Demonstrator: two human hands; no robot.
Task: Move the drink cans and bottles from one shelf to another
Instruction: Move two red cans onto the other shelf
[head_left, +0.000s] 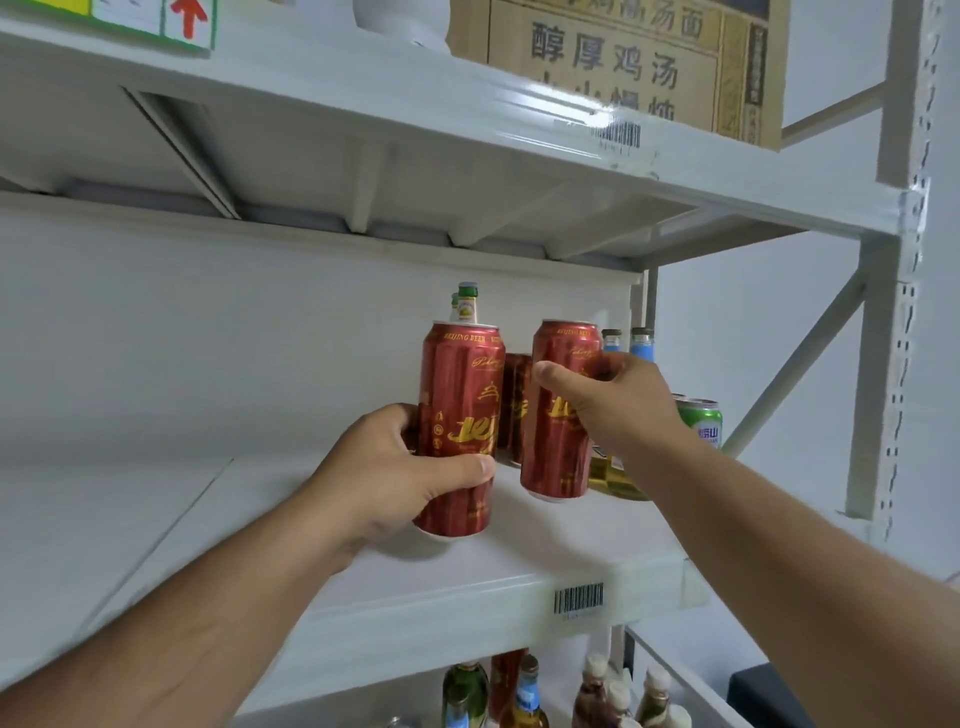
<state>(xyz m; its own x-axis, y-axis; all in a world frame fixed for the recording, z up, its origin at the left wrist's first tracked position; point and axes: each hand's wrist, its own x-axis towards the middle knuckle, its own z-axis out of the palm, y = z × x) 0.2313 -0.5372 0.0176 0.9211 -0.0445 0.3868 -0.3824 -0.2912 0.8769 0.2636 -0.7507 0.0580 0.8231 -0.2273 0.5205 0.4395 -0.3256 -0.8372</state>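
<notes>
I see left hand (384, 467) fingers curled round one red can (460, 415), right hand (618, 400) gripping another can (558, 410), both above the shelf (467, 587)

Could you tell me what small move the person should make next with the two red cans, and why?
Probably lower both cans a little until they stand on the shelf, then let go. The left hand grips one red beer can and the right hand grips the other red beer can; both appear upright, just above bare shelf in front of more red cans.
</notes>
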